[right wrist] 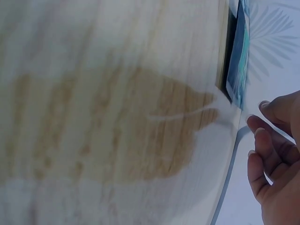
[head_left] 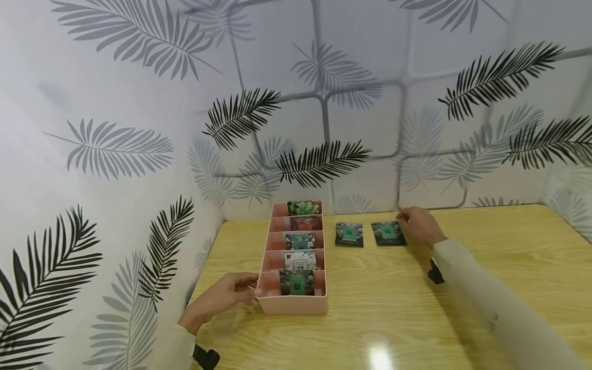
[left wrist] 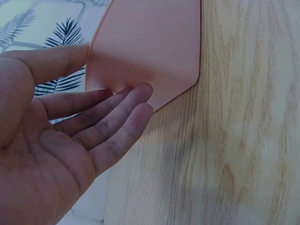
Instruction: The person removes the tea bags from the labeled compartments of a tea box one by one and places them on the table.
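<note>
A long pink organizer box with several compartments in a row stands on the table, a small packet in each. At its near left corner my left hand touches the side, the fingers fairly straight. The left wrist view shows the fingertips of that hand against the smooth pink wall. Two dark packets with green labels lie right of the box: one nearer it, the other beside my right hand. In the right wrist view, that hand's loosely bent fingers hold nothing, just off the packet's corner.
The light wood table runs up to a wall with leaf patterns at the back. Another patterned wall closes off the left side. Dark straps sit on both wrists.
</note>
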A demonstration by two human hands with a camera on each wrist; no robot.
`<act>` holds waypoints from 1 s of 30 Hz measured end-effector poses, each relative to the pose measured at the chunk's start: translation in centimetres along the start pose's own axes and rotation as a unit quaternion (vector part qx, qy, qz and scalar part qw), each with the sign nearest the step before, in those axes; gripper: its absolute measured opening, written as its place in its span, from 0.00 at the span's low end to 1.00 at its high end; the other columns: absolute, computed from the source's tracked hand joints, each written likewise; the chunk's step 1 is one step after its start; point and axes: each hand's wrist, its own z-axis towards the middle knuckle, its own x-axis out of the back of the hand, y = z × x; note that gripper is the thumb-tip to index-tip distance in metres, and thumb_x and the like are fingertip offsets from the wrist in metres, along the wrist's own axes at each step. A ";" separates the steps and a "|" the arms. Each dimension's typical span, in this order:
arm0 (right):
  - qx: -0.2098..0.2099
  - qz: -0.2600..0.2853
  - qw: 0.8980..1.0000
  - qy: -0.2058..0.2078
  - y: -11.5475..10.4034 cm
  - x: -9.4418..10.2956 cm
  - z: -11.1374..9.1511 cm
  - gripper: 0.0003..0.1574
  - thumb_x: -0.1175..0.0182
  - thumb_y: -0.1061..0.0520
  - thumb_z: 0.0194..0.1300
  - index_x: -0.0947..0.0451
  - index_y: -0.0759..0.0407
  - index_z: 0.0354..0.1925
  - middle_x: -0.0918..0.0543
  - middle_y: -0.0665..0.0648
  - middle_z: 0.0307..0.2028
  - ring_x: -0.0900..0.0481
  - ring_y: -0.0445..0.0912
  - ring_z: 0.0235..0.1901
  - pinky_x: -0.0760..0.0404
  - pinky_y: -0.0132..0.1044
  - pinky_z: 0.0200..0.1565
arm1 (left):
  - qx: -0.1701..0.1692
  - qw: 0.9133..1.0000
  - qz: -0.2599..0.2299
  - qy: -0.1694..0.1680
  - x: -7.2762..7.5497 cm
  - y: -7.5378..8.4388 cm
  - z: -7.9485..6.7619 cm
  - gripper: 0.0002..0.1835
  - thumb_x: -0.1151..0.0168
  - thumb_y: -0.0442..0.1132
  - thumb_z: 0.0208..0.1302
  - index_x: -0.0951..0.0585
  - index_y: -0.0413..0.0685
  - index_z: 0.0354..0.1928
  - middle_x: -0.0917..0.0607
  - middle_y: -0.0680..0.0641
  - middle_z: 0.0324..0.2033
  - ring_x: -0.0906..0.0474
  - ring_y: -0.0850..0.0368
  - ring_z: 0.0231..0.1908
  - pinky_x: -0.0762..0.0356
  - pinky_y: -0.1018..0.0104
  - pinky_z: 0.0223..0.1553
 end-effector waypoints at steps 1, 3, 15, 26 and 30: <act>0.006 0.000 1.000 0.000 -0.1 0.0 -0.1 0.13 0.42 0.64 0.74 0.15 0.71 0.49 0.14 0.68 0.44 0.17 0.61 0.43 0.19 0.60 0.46 | 0.000 1.000 0.000 0.000 0.0 0.0 0.0 0.31 0.40 0.42 0.77 0.33 0.31 0.74 0.26 0.32 0.67 0.17 0.47 0.52 0.17 0.43 0.52; 0.018 0.002 1.000 0.002 -0.5 -0.1 -0.2 0.12 0.41 0.64 0.74 0.15 0.70 0.48 0.14 0.66 0.43 0.17 0.61 0.42 0.19 0.59 0.46 | 0.001 1.000 0.004 0.002 0.1 0.1 -0.1 0.31 0.39 0.42 0.77 0.33 0.32 0.74 0.27 0.32 0.68 0.17 0.47 0.52 0.17 0.44 0.52; 0.080 0.014 0.997 0.020 -4.2 -0.7 -0.4 0.11 0.40 0.64 0.74 0.14 0.66 0.50 0.13 0.61 0.42 0.17 0.50 0.35 0.16 0.52 0.39 | 0.002 1.000 -0.007 -0.002 0.0 0.1 -0.2 0.33 0.39 0.44 0.77 0.34 0.31 0.74 0.28 0.31 0.69 0.17 0.48 0.53 0.18 0.43 0.53; 0.120 0.040 0.992 0.016 -8.1 -0.8 -0.7 0.08 0.38 0.63 0.74 0.13 0.60 0.47 0.13 0.58 0.43 0.19 0.43 0.30 0.16 0.46 0.37 | 0.006 1.000 -0.006 0.001 -0.1 0.2 0.0 0.34 0.39 0.45 0.77 0.34 0.32 0.75 0.28 0.32 0.69 0.17 0.48 0.53 0.18 0.43 0.53; 0.138 0.063 0.988 0.014 -9.4 -1.0 -1.1 0.08 0.37 0.64 0.73 0.12 0.58 0.46 0.12 0.56 0.41 0.26 0.38 0.22 0.20 0.41 0.31 | 0.009 1.000 -0.008 0.002 -0.2 0.2 0.1 0.33 0.38 0.45 0.77 0.33 0.32 0.74 0.27 0.32 0.68 0.17 0.48 0.51 0.18 0.42 0.52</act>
